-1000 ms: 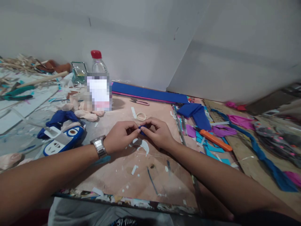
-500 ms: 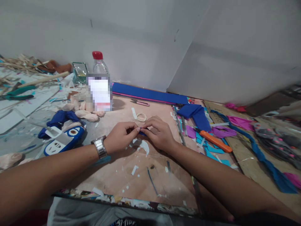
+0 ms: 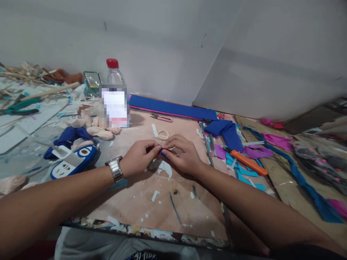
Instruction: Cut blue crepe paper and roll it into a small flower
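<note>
Over the middle of the worktable my left hand [image 3: 141,156] and my right hand [image 3: 184,154] meet, thumbs and forefingers pinched together. Between them is a small dark blue piece of fabric [image 3: 163,153], mostly covered by the fingers. Both hands are closed on it. Just beyond the fingertips lies a pale ring [image 3: 163,135], perhaps a roll of tape, beside a white strip [image 3: 154,130]. A curled whitish scrap [image 3: 165,169] rests on the board below the hands. Thread snips with a pink handle [image 3: 164,119] lie farther back.
A blue and white power strip [image 3: 74,162] with a cable sits left of my left wrist. Behind it stand a phone [image 3: 115,106] and a red-capped bottle [image 3: 112,64]. An orange cutter [image 3: 248,162] and folded blue fabric [image 3: 226,133] lie right. Green-handled pliers [image 3: 23,107] are far left.
My right thumb and fingers have shifted slightly on the fabric, so more blue shows between the hands. The left hand stays almost still.
</note>
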Available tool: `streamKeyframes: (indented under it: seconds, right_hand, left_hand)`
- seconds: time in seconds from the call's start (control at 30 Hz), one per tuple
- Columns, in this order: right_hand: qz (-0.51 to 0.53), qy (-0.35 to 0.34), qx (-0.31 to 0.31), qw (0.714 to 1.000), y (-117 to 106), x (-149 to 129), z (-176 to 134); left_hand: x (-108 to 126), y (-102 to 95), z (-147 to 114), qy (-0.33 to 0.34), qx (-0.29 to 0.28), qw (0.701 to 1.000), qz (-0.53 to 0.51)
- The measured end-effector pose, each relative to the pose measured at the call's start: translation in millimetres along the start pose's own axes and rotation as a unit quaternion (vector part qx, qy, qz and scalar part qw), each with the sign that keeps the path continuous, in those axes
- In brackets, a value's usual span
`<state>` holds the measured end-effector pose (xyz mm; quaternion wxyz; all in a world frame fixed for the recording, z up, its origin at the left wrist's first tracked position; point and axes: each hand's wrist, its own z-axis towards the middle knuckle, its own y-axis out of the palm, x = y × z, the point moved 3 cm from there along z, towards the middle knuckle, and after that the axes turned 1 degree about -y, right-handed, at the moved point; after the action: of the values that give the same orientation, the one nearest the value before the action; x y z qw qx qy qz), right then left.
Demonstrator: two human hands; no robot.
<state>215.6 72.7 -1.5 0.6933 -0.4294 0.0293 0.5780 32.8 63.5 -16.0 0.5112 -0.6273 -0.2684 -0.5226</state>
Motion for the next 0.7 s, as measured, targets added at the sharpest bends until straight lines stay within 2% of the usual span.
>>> streamKeyframes:
  seconds: [0.37, 0.7]
  right_hand:
    - [0.013, 0.015, -0.023, 1.0, 2.8, 1.4, -0.4]
    - [-0.024, -0.011, -0.029, 0.999, 1.9, -1.7, -0.2]
  left_hand:
    - [-2.4, 0.3, -0.2, -0.009, 0.001, 1.0, -0.023]
    - [-3.9, -1.4, 2.0, -0.075, 0.0, 0.994, -0.084]
